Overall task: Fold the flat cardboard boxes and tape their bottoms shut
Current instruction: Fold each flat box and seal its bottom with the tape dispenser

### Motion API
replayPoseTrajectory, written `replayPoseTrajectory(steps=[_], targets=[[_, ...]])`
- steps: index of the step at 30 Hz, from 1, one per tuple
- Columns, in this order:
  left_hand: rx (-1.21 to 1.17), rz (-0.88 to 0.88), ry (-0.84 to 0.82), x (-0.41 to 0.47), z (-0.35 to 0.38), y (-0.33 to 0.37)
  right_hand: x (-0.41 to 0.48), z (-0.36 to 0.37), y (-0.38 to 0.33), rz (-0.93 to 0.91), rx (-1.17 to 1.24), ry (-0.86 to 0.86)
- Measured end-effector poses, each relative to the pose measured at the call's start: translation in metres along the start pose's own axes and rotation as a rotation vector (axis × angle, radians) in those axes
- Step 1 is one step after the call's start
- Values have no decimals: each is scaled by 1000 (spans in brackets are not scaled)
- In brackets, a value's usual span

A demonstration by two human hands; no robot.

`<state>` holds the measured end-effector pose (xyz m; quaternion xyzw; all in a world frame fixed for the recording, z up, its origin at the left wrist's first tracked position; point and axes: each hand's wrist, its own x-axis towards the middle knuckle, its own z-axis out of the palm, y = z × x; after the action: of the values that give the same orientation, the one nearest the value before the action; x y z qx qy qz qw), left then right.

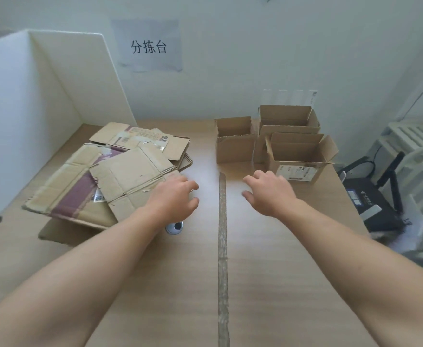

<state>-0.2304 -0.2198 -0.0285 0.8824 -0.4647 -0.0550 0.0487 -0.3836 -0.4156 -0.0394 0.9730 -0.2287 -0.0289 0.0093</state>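
A flat cardboard box lies on top of a skewed pile of flattened boxes at the left of the worktop. The person's left hand is over its near right corner, fingers loosely curled. Whether it grips the edge or merely rests there cannot be told. The right hand hovers empty above the bare wood just right of a worn strip running down the middle, fingers relaxed and spread.

Three folded boxes stand open-topped, close together at the far right. A small silver round fitting sits under the left wrist, and a black device is off the right edge.

The likely trouble lies in the pile. The sheets overlap at odd angles, so a one-handed pull on the top box could drag those beneath it across the worktop or toward the near edge. The creased, worn flaps may also buckle off their score lines when squared up. No tape roll can be made out, which would stall the sealing step.
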Motion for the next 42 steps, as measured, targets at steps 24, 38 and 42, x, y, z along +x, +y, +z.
replayPoseTrajectory(steps=[24, 38, 42], targets=[[33, 67, 168, 297, 74, 44, 70, 87, 176, 393, -9, 295], [-57, 417, 350, 308, 93, 100, 45, 89, 198, 536, -12, 297], [10, 346, 282, 309, 94, 112, 44, 89, 202, 573, -49, 290]])
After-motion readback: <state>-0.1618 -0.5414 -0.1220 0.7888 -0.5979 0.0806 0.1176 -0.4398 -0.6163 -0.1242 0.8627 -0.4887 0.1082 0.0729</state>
